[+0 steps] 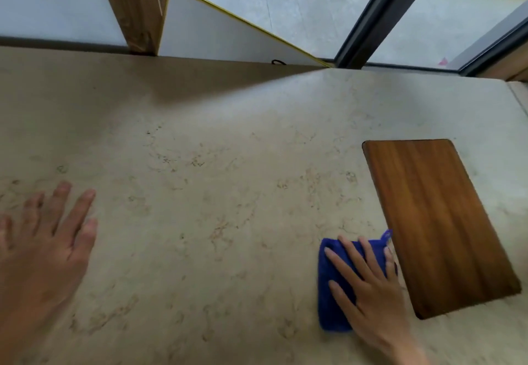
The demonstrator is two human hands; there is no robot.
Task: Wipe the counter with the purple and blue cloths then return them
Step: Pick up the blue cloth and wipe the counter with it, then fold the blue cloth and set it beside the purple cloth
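Note:
A folded blue cloth (331,293) lies flat on the beige stone counter (214,193), near its front right. My right hand (371,293) presses down on the cloth with its fingers spread, covering most of its right half. The cloth's right edge touches the wooden board. My left hand (43,247) rests palm down on the bare counter at the far left, fingers apart, holding nothing. No purple cloth is in view.
A brown wooden cutting board (437,221) lies on the counter right of the cloth. A white panel with a gold edge (223,36) and a wooden post (140,10) stand at the back edge, in front of a dark-framed window (371,18).

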